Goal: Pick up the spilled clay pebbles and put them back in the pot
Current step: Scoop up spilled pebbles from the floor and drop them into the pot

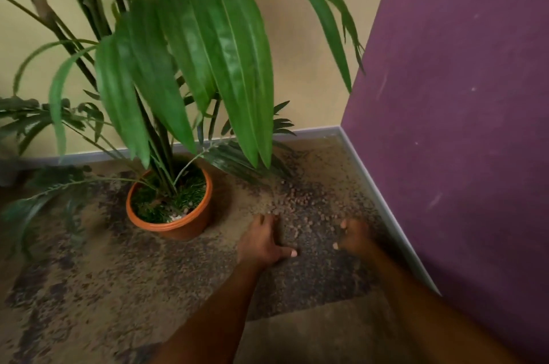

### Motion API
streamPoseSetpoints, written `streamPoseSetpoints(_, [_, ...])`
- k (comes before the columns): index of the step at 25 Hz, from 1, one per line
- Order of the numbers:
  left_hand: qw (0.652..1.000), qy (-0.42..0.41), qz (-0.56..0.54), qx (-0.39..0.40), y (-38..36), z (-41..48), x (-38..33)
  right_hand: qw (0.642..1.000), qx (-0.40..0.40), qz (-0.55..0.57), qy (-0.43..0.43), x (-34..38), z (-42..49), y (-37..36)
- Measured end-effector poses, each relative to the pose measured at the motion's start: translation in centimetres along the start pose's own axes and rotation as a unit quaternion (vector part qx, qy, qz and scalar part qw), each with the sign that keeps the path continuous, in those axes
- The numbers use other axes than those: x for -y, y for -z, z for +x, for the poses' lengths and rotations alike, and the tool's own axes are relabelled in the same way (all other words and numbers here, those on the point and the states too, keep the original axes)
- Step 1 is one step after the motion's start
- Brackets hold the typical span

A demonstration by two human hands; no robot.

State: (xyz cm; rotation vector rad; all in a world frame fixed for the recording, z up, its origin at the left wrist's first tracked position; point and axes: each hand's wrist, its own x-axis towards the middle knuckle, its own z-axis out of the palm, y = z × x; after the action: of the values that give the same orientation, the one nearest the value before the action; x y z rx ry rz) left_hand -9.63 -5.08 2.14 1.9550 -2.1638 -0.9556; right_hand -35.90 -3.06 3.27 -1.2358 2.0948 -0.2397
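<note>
Both hands rest on the carpet (pixel 89 289) among the clay pebbles (pixel 292 203) (blurred), at four o'clock from the pot (pixel 175 225): left hand (pixel 263 242) fingers spread, right hand (pixel 355 236) fingers curled, contents unclear.

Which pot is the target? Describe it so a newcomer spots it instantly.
Start at the corner where the beige wall meets the purple wall. On the speckled carpet to the left of that corner stands the pot, left of both hands. It is the only round orange container, with a tall green palm growing from it.
</note>
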Motion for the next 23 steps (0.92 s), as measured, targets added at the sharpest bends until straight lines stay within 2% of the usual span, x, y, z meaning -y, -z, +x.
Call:
streamPoseSetpoints(3, [0.998, -0.013, 0.054, -0.04, -0.7, 1.0, 0.6, 0.999, 0.018, -0.017, 0.025, 0.6, 0.4, -1.2])
streamPoseSetpoints(8, [0.994, 0.072, 0.072, -0.04, -0.2, 3.0, 2.0, 0.996, 0.025, -0.043, 0.069, 3.3, 1.7, -2.8])
streamPoseSetpoints(11, [0.997, 0.044, 0.06, -0.012, -0.1, 4.0, 2.3, 0.994, 0.038, -0.052, 0.089, 4.6, 2.5, -4.1])
streamPoseSetpoints(14, [1.0, 0.012, 0.0, 0.002, -0.2, 4.4, 2.2, 0.992, 0.061, -0.048, 0.099, 5.5, 2.9, -5.0])
streamPoseSetpoints(18, [0.998, 0.012, -0.059, 0.005, -0.4, 4.2, 2.6, 0.99, 0.086, -0.042, 0.1, 5.7, 3.4, -5.0])
streamPoseSetpoints(23, [0.997, -0.04, -0.06, 0.028, 0.3, 4.2, 3.0, 0.974, 0.095, -0.149, 0.14, 6.4, 2.7, -5.2])
